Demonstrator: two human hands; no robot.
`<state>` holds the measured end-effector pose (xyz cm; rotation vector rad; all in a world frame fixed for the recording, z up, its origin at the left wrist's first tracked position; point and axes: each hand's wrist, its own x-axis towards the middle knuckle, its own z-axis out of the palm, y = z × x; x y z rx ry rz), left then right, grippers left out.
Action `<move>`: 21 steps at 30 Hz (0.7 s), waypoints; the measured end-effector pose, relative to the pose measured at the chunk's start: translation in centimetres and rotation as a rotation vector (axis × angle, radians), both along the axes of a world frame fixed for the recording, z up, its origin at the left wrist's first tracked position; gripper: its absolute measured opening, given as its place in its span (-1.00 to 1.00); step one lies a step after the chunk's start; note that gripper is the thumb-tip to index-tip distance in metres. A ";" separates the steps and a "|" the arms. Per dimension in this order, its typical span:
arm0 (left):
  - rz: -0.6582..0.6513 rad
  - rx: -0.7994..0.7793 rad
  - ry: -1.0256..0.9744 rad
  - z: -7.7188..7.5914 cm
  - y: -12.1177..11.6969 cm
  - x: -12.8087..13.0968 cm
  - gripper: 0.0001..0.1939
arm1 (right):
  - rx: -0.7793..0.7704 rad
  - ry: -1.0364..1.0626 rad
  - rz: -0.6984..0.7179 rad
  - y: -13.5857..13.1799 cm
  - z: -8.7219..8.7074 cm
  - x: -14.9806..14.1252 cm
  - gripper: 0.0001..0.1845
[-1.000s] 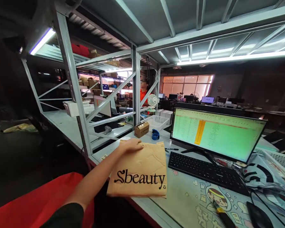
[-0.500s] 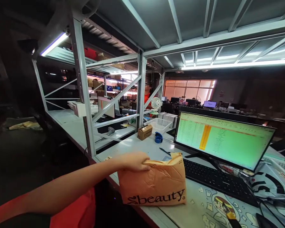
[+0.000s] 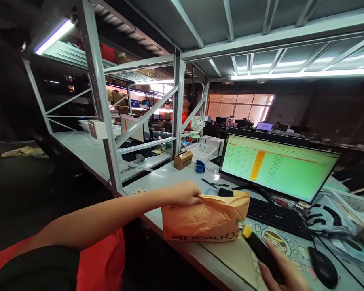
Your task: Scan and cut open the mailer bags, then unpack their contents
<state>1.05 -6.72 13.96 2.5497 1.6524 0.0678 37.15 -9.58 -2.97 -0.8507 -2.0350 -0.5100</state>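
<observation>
My left hand [image 3: 185, 194] is closed on the top edge of a tan paper mailer [image 3: 200, 222] with black lettering, held up at the front edge of the desk. At the lower right, my right hand [image 3: 282, 266] grips a utility knife [image 3: 262, 250] with a black and yellow handle. Its metal tip is blurred and points at the mailer's lower right side. From this angle I cannot tell whether the tip touches the paper.
Behind the mailer are a black keyboard [image 3: 279, 216] and a monitor [image 3: 279, 165]. A mouse [image 3: 323, 266] lies on the cartoon mat at the right. Farther back stand a small cardboard box [image 3: 183, 160], a blue tape dispenser-like object [image 3: 200, 166] and a white basket [image 3: 204, 151]. A metal post [image 3: 101, 97] rises at left.
My right hand has come into view with the utility knife, which has moved up and left toward the mailer. The mailer and my left hand have shifted slightly right and up in view.
</observation>
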 end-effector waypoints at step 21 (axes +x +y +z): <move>-0.031 -0.017 0.080 -1.5 -6.0 -2.2 -0.74 | -0.076 -0.143 0.007 5.0 7.0 -1.0 -0.53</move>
